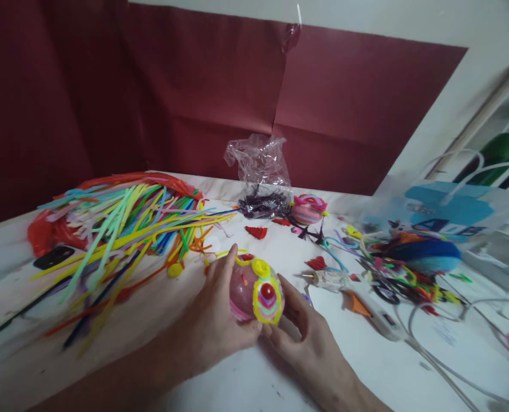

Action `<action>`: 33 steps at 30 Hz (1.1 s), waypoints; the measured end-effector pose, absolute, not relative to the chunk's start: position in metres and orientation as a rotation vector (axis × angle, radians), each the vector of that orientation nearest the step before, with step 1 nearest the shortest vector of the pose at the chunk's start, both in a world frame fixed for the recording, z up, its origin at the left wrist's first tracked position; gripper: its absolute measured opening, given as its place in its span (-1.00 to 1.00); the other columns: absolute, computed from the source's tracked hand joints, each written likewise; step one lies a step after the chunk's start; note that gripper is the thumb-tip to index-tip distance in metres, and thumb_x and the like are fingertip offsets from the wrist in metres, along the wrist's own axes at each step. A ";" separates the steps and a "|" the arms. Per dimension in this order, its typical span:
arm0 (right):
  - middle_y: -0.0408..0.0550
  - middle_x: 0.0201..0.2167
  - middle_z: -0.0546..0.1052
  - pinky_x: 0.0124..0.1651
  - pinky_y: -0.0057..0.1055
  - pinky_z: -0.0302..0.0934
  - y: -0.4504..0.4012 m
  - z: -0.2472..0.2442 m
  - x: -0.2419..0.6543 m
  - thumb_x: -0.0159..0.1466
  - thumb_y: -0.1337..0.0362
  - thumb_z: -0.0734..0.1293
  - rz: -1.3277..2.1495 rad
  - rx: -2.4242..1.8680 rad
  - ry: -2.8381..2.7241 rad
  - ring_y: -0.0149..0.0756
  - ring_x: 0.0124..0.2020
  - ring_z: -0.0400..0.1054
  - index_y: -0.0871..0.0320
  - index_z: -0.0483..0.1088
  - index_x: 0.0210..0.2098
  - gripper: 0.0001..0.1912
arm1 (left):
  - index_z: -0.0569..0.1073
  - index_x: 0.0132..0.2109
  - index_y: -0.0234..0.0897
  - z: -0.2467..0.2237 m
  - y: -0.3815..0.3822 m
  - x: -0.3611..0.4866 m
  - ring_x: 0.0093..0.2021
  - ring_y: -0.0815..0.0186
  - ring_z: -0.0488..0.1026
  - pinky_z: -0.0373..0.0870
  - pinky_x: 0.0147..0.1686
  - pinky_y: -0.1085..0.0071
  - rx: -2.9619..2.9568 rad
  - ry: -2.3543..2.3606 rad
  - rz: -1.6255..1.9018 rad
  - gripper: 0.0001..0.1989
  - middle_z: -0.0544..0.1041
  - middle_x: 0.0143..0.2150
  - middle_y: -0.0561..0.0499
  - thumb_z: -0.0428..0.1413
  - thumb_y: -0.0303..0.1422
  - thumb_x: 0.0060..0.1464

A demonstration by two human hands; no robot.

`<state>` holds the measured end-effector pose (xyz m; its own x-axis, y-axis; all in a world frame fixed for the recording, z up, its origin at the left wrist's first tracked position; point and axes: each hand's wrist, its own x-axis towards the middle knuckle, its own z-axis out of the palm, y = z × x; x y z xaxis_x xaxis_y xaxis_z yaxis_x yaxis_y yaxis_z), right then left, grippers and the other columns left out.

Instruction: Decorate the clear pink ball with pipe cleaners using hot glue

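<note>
Between my two hands is a pinkish ball (242, 289) decorated with coiled pipe cleaners. A yellow-rimmed oval with pink and white rings and a red centre (267, 300) faces up and to the right, beside a small yellow coil (260, 268). My left hand (224, 312) wraps the ball's left side, thumb raised along it. My right hand (297, 326) grips its right and lower edge with bent fingers. The ball is held just above the white table (254, 377); its underside is hidden.
Loose pipe cleaners (121, 223) spread over the left, partly covering a phone (54, 257). A hot glue gun (374, 317) with its cord lies right, near scissors (385, 292) and a blue ball (430, 254). Behind stand a clear plastic bag (263, 171) and a pink striped ball (308, 210).
</note>
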<state>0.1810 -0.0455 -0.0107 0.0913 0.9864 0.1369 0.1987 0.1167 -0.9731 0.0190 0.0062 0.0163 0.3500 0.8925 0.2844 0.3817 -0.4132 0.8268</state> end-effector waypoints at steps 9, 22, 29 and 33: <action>0.17 0.18 0.31 0.20 -0.08 0.16 -0.046 0.001 0.184 0.08 0.00 0.41 1.000 -1.359 -1.374 -0.05 0.12 0.28 0.24 0.02 0.30 -0.07 | -0.15 0.37 -0.24 0.031 0.006 0.014 0.28 -0.04 0.18 0.19 0.22 0.03 1.689 1.061 0.881 0.10 0.19 0.32 -0.22 0.31 -0.32 -0.22; 0.21 0.14 0.35 0.17 -0.07 0.18 -0.045 -0.001 0.184 0.11 -0.05 0.40 0.977 -1.322 -1.386 -0.04 0.10 0.29 0.24 0.08 0.26 -0.13 | -0.20 0.38 -0.26 0.034 0.002 0.015 0.31 -0.03 0.12 0.15 0.25 0.05 1.636 1.086 0.823 0.12 0.12 0.36 -0.22 0.28 -0.31 -0.23; 0.17 0.14 0.36 0.17 -0.10 0.18 -0.046 -0.003 0.186 0.13 -0.08 0.36 0.939 -1.345 -1.398 -0.07 0.09 0.30 0.21 0.10 0.25 -0.17 | -0.22 0.38 -0.34 0.035 0.000 0.015 0.31 -0.01 0.12 0.13 0.25 0.07 1.684 1.067 0.806 0.10 0.12 0.35 -0.24 0.24 -0.28 -0.19; 0.19 0.11 0.38 0.17 -0.12 0.18 -0.046 -0.001 0.183 0.07 -0.05 0.41 0.957 -1.366 -1.370 -0.04 0.12 0.27 0.23 0.10 0.24 -0.12 | -0.19 0.38 -0.30 0.035 -0.002 0.019 0.31 -0.04 0.10 0.14 0.24 0.04 1.714 1.134 0.833 0.10 0.09 0.36 -0.24 0.24 -0.33 -0.23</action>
